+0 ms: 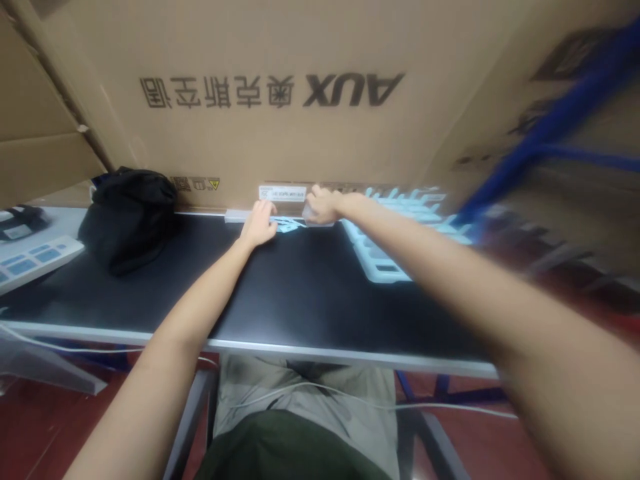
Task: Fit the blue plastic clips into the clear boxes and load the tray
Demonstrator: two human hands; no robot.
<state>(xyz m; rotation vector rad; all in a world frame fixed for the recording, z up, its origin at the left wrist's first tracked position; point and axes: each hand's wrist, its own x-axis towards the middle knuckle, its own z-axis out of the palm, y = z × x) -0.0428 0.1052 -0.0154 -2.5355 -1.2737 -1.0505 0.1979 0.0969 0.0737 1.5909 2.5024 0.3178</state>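
My left hand (259, 225) lies at the back edge of the black table, fingers apart, beside a flat white strip-like item (237, 216). Just right of it are thin light-blue plastic pieces (288, 225), too small and blurred to name. My right hand (323, 205) is closed, fingers curled around a small translucent whitish piece (311, 215) whose kind I cannot make out. Right of that hand, partly behind my forearm, a light-blue plastic rack (373, 263) with upright prongs rests on the tabletop.
A large cardboard box (225, 143) with upside-down lettering walls off the back of the table (300, 300). On the left are a black cloth bag (127, 217) and a white panel with blue rectangles (43, 260). A blue metal frame (540, 133) stands right; a white cable (350, 400) crosses my lap.
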